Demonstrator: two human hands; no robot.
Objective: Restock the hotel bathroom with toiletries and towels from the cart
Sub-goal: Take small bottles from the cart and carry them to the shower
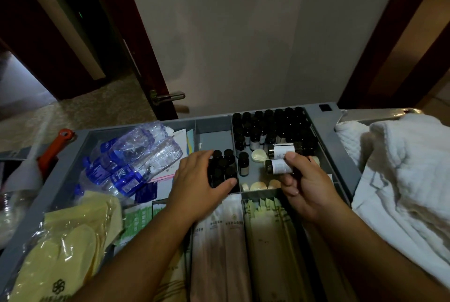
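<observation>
A grey cart tray [323, 129] with compartments holds many small dark toiletry bottles [270, 126]. My left hand [199, 180] curls round a cluster of dark bottles [222, 167] in the middle compartment. My right hand [304, 180] pinches two small dark bottles with white labels [280, 159], lying sideways, just above the right compartment. A lone upright bottle [243, 163] stands between my hands. Round soaps [258, 155] lie beside it. White towels [401, 160] are piled at the right of the cart.
Plastic water bottles [131, 158] fill the left compartment. Yellow wrapped slippers [65, 241] lie front left, long packets [219, 241] at the front. An orange tool [54, 148] sits at the left edge. A dark door with a lever handle [168, 97] stands behind the cart.
</observation>
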